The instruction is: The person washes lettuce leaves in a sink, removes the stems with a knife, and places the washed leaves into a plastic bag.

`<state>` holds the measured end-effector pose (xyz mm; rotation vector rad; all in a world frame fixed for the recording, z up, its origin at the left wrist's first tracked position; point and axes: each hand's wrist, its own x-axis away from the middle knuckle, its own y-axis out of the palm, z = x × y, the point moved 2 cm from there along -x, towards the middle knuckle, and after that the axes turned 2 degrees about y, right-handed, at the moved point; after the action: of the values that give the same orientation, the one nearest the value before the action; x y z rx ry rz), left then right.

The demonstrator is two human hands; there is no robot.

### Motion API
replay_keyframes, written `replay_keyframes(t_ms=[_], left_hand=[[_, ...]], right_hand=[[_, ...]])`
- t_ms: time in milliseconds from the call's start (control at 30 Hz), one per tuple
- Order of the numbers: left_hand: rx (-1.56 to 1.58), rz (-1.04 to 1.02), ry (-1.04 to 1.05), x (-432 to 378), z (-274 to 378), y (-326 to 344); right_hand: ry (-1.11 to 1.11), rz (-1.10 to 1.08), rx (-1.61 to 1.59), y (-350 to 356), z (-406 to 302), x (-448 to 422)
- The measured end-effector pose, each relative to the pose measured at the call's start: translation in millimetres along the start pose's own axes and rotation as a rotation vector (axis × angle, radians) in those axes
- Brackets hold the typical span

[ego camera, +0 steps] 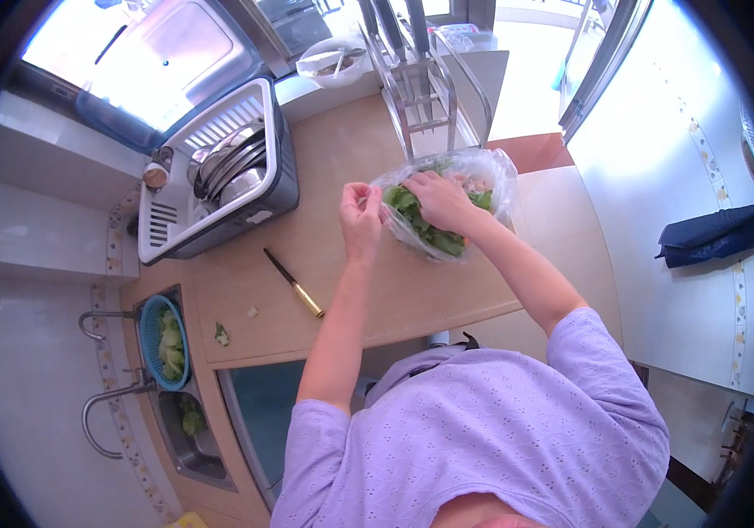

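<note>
My left hand (360, 206) pinches the left edge of a clear plastic bag (504, 188) with thumb and fingers. Inside the bag lie green leafy vegetables (440, 239). My right hand (441, 201) is in the bag's mouth, its fingers pressed on the leaves; whether they grip any leaf I cannot tell. A knife (294, 284) with a dark blade and a gold-coloured handle lies on the wooden counter, left of my left forearm. Farther left on the counter are a green vegetable scrap (221, 334) and a small pale piece (252, 311).
A dish rack (284, 165) with metal dishes stands at the back left. A knife stand (410, 99) is behind the bag, and a plastic-lined bowl (331, 63) sits on the sill. At left, a blue colander (144, 336) of leaves rests over the sink (209, 470), beside curved taps.
</note>
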<state>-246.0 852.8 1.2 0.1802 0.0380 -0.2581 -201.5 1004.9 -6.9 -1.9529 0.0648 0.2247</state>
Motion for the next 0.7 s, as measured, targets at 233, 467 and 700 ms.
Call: replay_keyframes(t_ms=[233,467,700], left_hand=[[-0.022,0.021,-0.012,-3.5,16.6,-3.8],[-0.279,0.127,0.124,-14.5,8.8,-17.3],[-0.865,-0.053,0.11,-27.3,38.6,7.9]], right_hand=[[-0.076,-0.06,-0.145,-48.6,-2.9,4.7],[0.094,0.118,-0.347,-109.1,21.6,10.4],[0.395,0.036,0.329,-84.0,68.8,0.4]])
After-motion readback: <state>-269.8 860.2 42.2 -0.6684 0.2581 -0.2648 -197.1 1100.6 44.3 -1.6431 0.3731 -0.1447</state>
